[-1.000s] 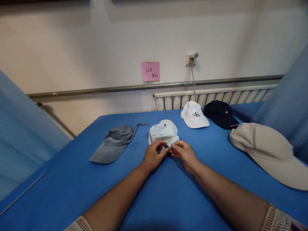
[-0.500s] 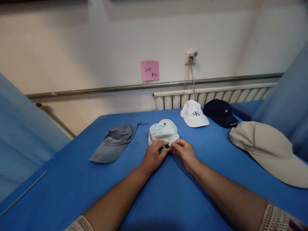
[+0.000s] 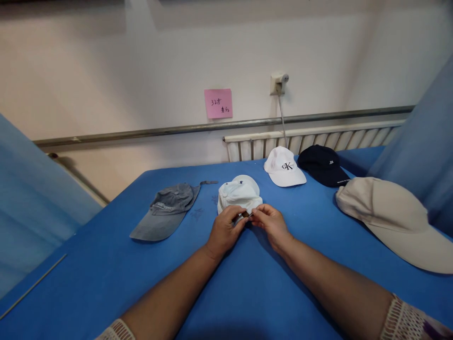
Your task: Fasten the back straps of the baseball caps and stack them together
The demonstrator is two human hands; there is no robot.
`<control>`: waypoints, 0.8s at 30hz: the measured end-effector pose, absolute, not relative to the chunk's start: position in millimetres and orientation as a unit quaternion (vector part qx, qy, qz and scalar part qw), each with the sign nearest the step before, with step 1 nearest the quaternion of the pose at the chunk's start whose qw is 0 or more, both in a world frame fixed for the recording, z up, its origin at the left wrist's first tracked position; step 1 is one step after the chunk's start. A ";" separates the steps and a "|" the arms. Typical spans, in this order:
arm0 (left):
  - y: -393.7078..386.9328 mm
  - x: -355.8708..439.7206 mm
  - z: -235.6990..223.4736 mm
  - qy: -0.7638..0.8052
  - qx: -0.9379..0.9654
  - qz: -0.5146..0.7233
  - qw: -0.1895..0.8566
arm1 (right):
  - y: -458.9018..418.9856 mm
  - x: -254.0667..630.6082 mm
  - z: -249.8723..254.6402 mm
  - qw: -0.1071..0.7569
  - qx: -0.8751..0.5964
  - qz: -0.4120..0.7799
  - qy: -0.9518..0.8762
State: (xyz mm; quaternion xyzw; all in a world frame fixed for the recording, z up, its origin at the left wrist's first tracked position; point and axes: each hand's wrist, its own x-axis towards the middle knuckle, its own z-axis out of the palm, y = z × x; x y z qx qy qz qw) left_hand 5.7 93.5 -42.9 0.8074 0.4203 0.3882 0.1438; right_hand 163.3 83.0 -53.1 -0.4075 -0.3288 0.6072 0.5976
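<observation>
A white cap lies in the middle of the blue table, its back facing me. My left hand and my right hand meet at the cap's near edge. Both hands pinch the strap at the cap's back, fingers curled and pressed together. The strap's small buckle is mostly hidden between my fingertips.
A grey cap lies to the left. Behind are a white cap with a black logo and a dark navy cap. A large beige cap lies at the right. Blue curtains hang on both sides; a radiator runs along the wall.
Both hands stay pinched on the white cap's back strap with only small finger movements. The view has shifted slightly.
</observation>
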 end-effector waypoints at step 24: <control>97.3 6.9 -46.7 0.368 0.860 0.350 0.049 | 88.9 160.7 -61.8 0.618 -0.426 0.579 -0.319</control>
